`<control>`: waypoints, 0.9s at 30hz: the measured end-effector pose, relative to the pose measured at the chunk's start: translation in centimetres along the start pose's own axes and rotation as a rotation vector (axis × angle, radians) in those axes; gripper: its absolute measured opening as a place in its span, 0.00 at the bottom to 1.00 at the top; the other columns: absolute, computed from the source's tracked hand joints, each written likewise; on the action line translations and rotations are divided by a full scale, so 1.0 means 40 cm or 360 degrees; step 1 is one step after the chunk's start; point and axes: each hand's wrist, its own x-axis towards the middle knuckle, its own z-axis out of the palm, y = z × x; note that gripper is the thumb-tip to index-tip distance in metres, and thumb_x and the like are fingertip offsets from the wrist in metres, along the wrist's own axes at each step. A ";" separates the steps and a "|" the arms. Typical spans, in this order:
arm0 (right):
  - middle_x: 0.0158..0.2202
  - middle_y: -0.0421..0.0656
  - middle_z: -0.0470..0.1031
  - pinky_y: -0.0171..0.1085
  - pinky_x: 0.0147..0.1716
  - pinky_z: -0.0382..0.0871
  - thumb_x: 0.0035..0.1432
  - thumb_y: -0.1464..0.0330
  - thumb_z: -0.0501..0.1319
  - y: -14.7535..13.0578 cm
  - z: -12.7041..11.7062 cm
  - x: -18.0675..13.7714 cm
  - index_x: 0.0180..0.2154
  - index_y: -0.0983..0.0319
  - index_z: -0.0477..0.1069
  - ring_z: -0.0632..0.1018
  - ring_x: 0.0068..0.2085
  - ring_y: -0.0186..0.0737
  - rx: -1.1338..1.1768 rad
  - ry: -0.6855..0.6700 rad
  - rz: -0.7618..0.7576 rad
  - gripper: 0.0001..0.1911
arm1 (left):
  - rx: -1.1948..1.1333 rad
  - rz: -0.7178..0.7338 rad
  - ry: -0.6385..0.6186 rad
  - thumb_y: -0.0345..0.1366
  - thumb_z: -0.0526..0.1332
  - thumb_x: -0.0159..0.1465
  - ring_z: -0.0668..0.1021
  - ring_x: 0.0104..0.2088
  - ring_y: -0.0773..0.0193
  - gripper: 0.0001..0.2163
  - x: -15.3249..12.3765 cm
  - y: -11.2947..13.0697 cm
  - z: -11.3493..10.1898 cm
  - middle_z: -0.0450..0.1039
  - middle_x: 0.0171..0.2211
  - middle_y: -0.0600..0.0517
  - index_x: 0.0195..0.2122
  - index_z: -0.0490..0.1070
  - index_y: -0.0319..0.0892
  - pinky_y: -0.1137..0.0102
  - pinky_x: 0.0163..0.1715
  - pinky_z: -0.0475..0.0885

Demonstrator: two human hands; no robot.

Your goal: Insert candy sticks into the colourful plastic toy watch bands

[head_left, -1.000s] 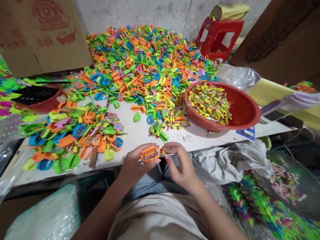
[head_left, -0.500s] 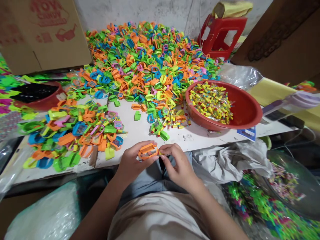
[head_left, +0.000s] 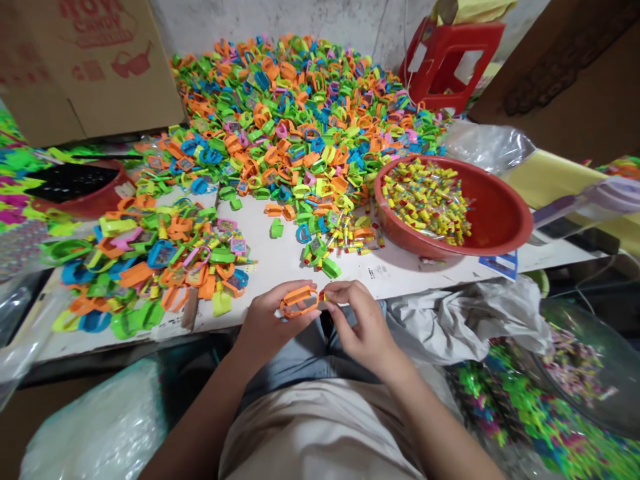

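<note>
An orange toy watch (head_left: 299, 296) is gripped in my left hand (head_left: 265, 321), its band forming a loop that faces up. My right hand (head_left: 361, 325) pinches a small yellow-and-red tube (head_left: 323, 296) between thumb and forefinger, right beside the watch's right end; whether the two touch I cannot tell. Both hands are over my lap at the table's front edge. Ahead of them, loose tubes of the same yellow and red lie near a large red basin (head_left: 500, 217), which holds many more of them.
A big heap of coloured toy watches (head_left: 280, 127) covers the back of the white table (head_left: 270, 260). A smaller pile (head_left: 165, 267) lies at left. Around these stand a cardboard box (head_left: 95, 73), a red stool (head_left: 453, 63) and crumpled grey cloth (head_left: 465, 320).
The view has shifted slightly. The tube in my right hand shows a little more beside the orange watch; both hands keep their holds.
</note>
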 end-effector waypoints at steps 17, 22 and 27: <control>0.39 0.49 0.76 0.42 0.38 0.68 0.62 0.60 0.57 0.057 0.042 -0.033 0.44 0.62 0.65 0.76 0.40 0.46 -0.0515 -0.0212 0.0004 0.13 | 0.0406 -0.0285 0.0002 0.45 0.59 0.59 0.78 0.38 0.61 0.14 0.028 -0.047 -0.024 0.76 0.39 0.53 0.44 0.71 0.46 0.70 0.39 0.71; 0.54 0.54 0.68 0.51 0.51 0.64 0.61 0.60 0.58 0.140 0.016 -0.017 0.57 0.61 0.58 0.69 0.55 0.52 -0.0590 -0.0070 0.0188 0.26 | 0.1160 0.0065 0.0814 0.47 0.57 0.63 0.72 0.54 0.51 0.20 0.080 -0.040 -0.212 0.72 0.52 0.46 0.53 0.67 0.44 0.61 0.55 0.64; 0.54 0.53 0.68 0.51 0.49 0.65 0.61 0.63 0.56 0.220 -0.007 -0.032 0.54 0.61 0.64 0.69 0.53 0.54 -0.0851 -0.0110 0.0386 0.20 | 0.1659 -0.0032 0.1103 0.46 0.56 0.63 0.71 0.54 0.45 0.20 0.100 -0.083 -0.355 0.73 0.50 0.41 0.53 0.68 0.42 0.52 0.56 0.59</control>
